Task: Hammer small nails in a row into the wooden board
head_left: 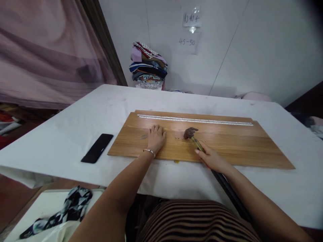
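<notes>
My right hand is wrapped round the handle of a claw hammer, whose rusty head is over the middle of a wooden board. The dark end of the handle runs back under my forearm. My left hand rests palm down on the board, its fingers stretched forward. Just left of it lies a small heap of nails. Several tiny nails show on the board left of the hammer head. Two white measuring strips run along the board's far side.
A white-covered table bears the board. On its left lies a black phone. Folded clothes are stacked behind the table by the wall, where paper notes hang. A patterned cloth lies on a white surface at lower left.
</notes>
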The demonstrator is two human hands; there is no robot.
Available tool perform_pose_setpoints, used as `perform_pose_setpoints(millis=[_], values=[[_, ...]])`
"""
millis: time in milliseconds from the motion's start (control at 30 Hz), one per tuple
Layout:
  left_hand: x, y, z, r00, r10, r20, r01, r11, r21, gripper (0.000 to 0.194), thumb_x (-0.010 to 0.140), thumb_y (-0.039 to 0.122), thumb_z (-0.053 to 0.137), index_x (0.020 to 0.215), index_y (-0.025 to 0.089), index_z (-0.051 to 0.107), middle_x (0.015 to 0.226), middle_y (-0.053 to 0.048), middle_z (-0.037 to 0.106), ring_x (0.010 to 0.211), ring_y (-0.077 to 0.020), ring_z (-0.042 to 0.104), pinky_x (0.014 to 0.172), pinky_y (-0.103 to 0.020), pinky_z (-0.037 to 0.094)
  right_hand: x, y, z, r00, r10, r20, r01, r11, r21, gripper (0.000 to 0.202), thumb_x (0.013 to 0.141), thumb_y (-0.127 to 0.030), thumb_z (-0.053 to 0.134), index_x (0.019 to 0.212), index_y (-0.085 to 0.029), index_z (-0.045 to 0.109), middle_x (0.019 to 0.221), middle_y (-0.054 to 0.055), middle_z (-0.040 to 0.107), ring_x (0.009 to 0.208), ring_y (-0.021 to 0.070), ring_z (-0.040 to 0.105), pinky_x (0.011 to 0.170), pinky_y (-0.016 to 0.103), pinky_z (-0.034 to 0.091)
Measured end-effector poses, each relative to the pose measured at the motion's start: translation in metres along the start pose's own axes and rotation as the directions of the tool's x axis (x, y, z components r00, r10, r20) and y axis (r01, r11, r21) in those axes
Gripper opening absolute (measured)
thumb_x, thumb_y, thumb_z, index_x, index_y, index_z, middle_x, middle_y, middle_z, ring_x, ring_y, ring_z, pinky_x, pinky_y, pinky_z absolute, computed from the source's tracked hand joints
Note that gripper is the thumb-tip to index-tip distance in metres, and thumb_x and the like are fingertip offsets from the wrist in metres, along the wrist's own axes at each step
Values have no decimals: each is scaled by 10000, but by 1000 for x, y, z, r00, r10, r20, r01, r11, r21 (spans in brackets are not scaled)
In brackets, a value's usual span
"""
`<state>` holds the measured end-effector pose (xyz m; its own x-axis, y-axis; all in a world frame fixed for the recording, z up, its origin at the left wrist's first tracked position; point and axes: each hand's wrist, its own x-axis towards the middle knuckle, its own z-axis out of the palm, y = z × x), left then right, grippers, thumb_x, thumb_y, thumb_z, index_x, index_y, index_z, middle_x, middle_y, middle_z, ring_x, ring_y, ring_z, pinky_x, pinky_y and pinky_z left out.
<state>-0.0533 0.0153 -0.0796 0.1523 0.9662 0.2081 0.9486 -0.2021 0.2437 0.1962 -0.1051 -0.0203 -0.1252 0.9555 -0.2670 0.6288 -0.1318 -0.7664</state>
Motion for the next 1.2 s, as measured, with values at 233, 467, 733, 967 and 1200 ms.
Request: perform_pose_setpoints(millis=[233,467,733,967,1200], values=[[0,1,-1,1000,11,-8,-11,1000,14,330,928,322,404,1157,197,606,1374,-121,556,1346,-310,403,1115,-510,318,0,-3,-1,1000,22,17,-22,1000,-16,651,946,-378,411,1543,-149,287,905,116,698,864,261,671,713,381,543],[1,-2,3,999,21,-24,-20,1000,10,327,929,333,403,1152,208,606,1383,-122,547,1346,-307,400,1110,-512,315,0,-5,-1,1000,12,8,-12,1000,-9,620,942,-374,407,1518,-158,334,931,107,701,859,243,667,721,368,541],[0,-1,1,1000,19,-21,-19,1000,5,326,928,331,395,1150,217,606,1371,-117,555,1349,-307,395,1110,-509,319,1,-2,-1,1000,3,9,-3,1000,-7,642,941,-389,411,1533,-164,304,910,102,699,851,249,674,713,370,544],[1,0,0,1000,9,-14,-9,1000,3,329,925,329,397,1152,223,611,1387,-116,542,1348,-307,395,1113,-510,314,1,0,1,1000,-9,23,9,1000,-8,634,947,-392,404,1540,-193,295,907,95,694,871,244,674,720,361,547],[1,0,0,1000,14,-15,-14,1000,-4,336,926,326,395,1165,213,602,1385,-122,547,1350,-312,398,1110,-522,320,1,-3,-1,999,32,19,-32,999,-4,665,940,-413,430,1545,-174,290,934,107,690,857,249,667,709,372,545]])
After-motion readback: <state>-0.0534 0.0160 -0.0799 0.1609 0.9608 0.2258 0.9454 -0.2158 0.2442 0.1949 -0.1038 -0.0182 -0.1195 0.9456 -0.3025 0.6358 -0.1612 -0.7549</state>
